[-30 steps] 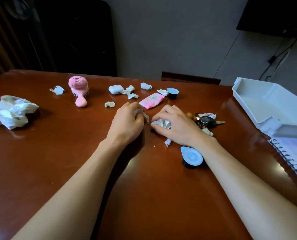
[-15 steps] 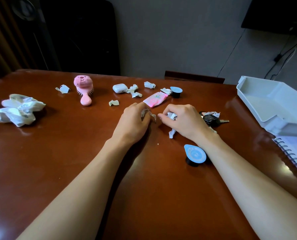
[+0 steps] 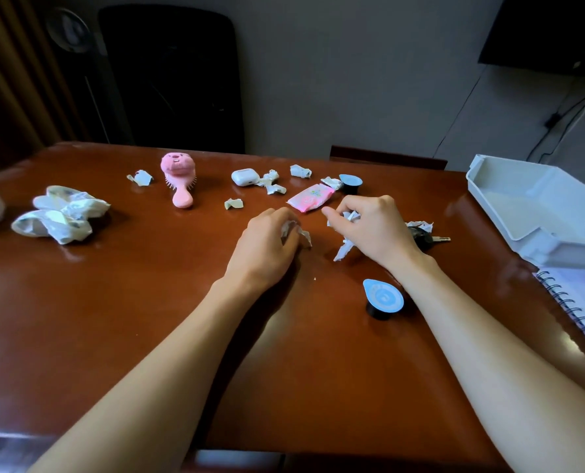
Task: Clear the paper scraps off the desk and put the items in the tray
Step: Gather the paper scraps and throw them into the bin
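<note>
Holding paper scraps (image 3: 344, 249), white tray (image 3: 530, 209) beside notebook (image 3: 584, 302)

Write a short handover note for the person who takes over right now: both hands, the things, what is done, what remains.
Left hand grips a paper scrap.
Right hand pinches a second scrap.
Tray stands at the right edge of the desk; no item shows inside.
On the desk: hairbrush, earbud case, pink packet, far capsule, near capsule, keys, loose scraps.
Done: two scraps in hand.
Left: other scraps off, all items into the tray.
</note>
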`<action>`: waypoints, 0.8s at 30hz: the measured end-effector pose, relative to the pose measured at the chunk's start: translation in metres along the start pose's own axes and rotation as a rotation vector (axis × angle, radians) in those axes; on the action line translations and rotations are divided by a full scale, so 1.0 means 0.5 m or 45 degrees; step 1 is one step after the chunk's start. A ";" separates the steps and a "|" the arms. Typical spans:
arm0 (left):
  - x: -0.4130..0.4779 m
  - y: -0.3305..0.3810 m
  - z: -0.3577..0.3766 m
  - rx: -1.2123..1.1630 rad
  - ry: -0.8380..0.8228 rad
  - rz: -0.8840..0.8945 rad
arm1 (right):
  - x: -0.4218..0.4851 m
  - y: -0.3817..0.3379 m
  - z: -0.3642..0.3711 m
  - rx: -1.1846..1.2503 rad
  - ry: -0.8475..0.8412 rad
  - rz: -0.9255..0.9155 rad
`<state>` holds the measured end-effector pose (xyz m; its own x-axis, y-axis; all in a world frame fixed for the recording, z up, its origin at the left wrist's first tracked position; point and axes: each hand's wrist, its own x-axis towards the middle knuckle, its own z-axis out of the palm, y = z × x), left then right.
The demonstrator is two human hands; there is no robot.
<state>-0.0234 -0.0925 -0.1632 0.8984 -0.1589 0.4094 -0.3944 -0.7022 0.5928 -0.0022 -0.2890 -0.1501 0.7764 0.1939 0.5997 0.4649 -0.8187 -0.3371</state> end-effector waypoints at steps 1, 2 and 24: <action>-0.008 0.003 -0.005 0.008 -0.011 0.007 | 0.000 -0.006 -0.006 0.011 0.014 -0.001; -0.015 0.005 -0.011 0.016 -0.021 0.013 | 0.000 -0.011 -0.011 0.017 0.026 -0.005; -0.192 0.008 -0.234 0.219 0.095 0.046 | -0.022 -0.269 -0.056 0.221 -0.076 -0.170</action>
<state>-0.1341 0.0010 -0.1191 0.8649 -0.1391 0.4823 -0.3818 -0.8061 0.4522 -0.0852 -0.1963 -0.0911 0.7246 0.3304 0.6048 0.6275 -0.6792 -0.3807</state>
